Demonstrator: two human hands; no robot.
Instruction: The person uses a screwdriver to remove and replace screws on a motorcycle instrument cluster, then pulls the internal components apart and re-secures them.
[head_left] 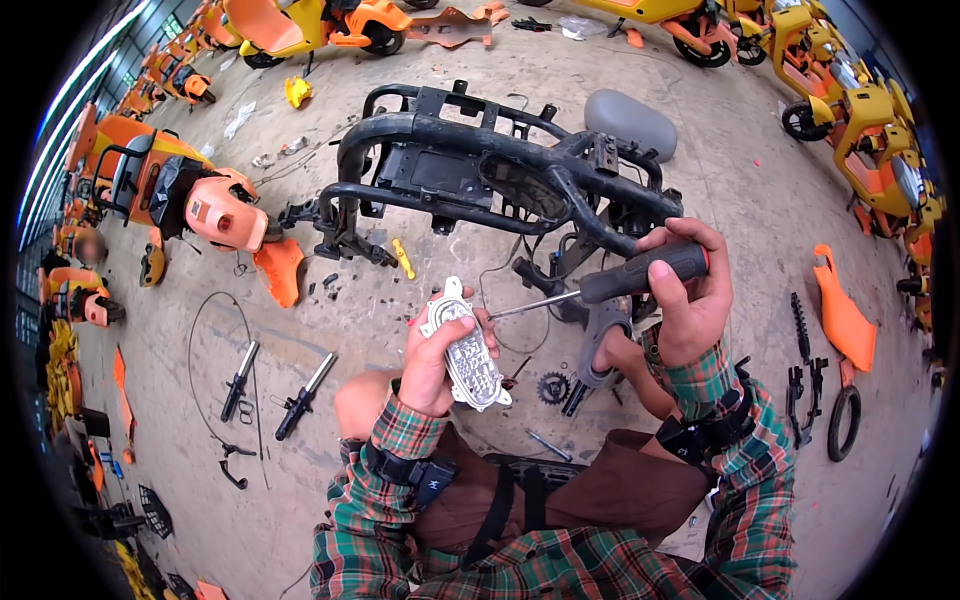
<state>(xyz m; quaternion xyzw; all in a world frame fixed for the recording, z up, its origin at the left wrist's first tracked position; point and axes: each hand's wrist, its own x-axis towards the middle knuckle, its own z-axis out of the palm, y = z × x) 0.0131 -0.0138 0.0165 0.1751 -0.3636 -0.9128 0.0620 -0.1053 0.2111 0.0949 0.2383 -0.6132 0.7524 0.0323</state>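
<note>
My left hand [436, 350] is closed round an oval light unit [470, 362] with a clear, faceted lens and pale mounting tabs at its ends. In my right hand [695, 290] is a screwdriver [640, 274] with a thick black handle, its shaft pointing left. The screwdriver's tip reaches the edge of the light unit by my left fingers; whether it touches a screw there is too small to tell. Beyond both hands lies a black scooter frame [440, 150] on the concrete floor.
Fork legs [305, 395] and a looped cable [200, 330] lie at the left. Near my knees is a sprocket [553, 387]. At right are an orange panel [845, 315] and a small tyre [845, 425]. A grey seat [630, 122] sits behind the frame; orange scooters [225, 205] stand around.
</note>
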